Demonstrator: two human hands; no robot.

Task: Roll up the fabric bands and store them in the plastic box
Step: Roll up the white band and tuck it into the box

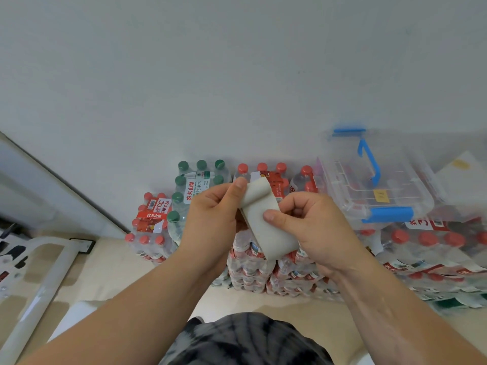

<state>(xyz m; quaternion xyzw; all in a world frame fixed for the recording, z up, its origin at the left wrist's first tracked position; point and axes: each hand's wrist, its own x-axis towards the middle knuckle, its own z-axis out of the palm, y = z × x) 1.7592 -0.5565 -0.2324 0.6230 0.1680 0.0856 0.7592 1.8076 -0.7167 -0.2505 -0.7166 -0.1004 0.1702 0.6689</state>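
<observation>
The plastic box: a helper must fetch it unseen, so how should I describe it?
Stacked packs of bottled water line the foot of the white wall. The plastic box sits on top of the packs to the right. Unlike the packs around it, it is a clear lidded case with a blue handle and blue latches.

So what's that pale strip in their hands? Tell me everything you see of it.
The fabric band is a wide, flat, off-white strip, matte and soft-looking. Its upper end curls over; the lower end hangs slanting down. The left hand pinches the curled top, the right hand pinches the middle, thumb on its face.
</observation>
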